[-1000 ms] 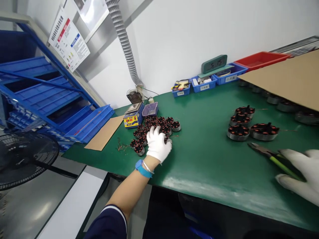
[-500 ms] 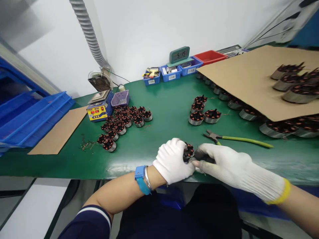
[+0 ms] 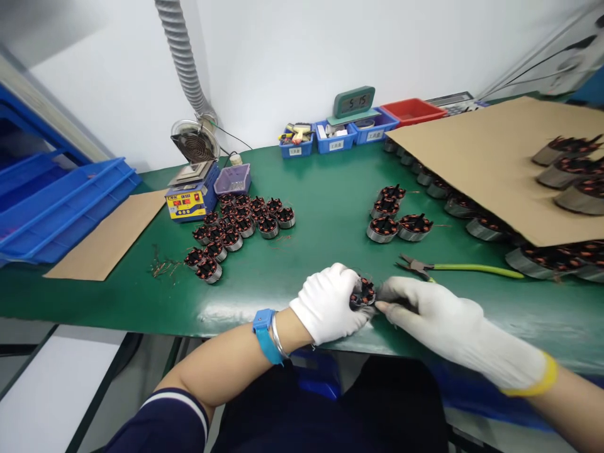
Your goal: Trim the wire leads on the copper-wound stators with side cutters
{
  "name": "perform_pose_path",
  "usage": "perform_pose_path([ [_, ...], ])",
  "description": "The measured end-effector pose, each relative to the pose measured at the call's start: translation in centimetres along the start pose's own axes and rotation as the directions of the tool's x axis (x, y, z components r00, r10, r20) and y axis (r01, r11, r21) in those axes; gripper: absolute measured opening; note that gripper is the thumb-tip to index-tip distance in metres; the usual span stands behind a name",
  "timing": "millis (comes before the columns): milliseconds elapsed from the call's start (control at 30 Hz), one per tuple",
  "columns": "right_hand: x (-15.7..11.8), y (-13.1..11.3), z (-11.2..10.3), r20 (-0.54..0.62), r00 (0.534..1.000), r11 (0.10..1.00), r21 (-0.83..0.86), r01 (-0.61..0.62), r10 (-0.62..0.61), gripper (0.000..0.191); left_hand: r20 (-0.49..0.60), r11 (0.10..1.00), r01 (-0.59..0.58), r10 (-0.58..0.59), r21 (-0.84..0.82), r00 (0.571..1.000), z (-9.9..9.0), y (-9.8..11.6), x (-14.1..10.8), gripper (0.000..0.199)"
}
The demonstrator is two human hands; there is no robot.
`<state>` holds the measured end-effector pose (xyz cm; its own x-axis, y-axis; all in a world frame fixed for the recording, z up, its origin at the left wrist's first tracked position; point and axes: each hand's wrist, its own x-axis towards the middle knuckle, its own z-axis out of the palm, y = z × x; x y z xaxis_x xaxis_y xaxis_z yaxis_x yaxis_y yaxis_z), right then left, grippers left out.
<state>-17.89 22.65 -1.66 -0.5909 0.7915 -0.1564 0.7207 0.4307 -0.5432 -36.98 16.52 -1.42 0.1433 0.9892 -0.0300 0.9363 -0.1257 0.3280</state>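
A motor stator with copper windings and a black insulator is tilted near the table's front edge. My left hand, in a white glove, wraps round its left side. My right hand, also gloved, pinches at the stator's right side; whatever lies between its fingertips is too small to make out. Green-handled cutting pliers lie just beyond my right hand. Several stators stand on the green table beyond the pliers.
A cluster of stators stands at left beside wire scraps. Behind it are a yellow-and-blue soldering unit and a purple tray. Cardboard covers more stators at right. Blue bins line the wall.
The view has shifted slightly. My right fingers have drawn a little away from the stator, and more of its windings show between my hands. My left hand keeps its grip.
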Motion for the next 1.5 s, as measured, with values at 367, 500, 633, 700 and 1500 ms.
perform_pose_path([
  [367, -0.4, -1.3, -1.5, 0.167, 0.974, 0.986, -0.095, -0.135, 0.150, 0.034, 0.029, 0.998, -0.044, 0.045, -0.047, 0.999, 0.1, -0.1, 0.2, 0.035],
  [500, 0.4, -1.1, -1.0, 0.083, 0.994, 0.997, -0.017, -0.072, 0.073, 0.035, 0.023, 0.990, -0.097, 0.100, -0.107, 0.995, -0.6, -0.7, 0.2, 0.032],
  [633, 0.2, -1.6, -0.2, 0.103, 0.986, 0.988, -0.088, -0.125, 0.134, 0.028, -0.030, 0.952, -0.004, -0.005, -0.307, 1.000, -1.0, -0.2, -0.1, 0.044],
  [700, 0.0, -1.9, 0.0, 0.091, 0.990, 0.992, -0.082, -0.100, 0.108, 0.027, -0.048, 0.898, 0.145, -0.181, -0.415, 0.982, -0.9, 0.3, -0.2, 0.049],
  [1500, 0.1, -2.5, -0.4, -0.045, 0.996, 0.996, 0.048, -0.081, 0.083, 0.029, 0.081, 0.917, 0.049, -0.019, -0.396, 0.997, -1.0, -1.0, 0.0, 0.113],
])
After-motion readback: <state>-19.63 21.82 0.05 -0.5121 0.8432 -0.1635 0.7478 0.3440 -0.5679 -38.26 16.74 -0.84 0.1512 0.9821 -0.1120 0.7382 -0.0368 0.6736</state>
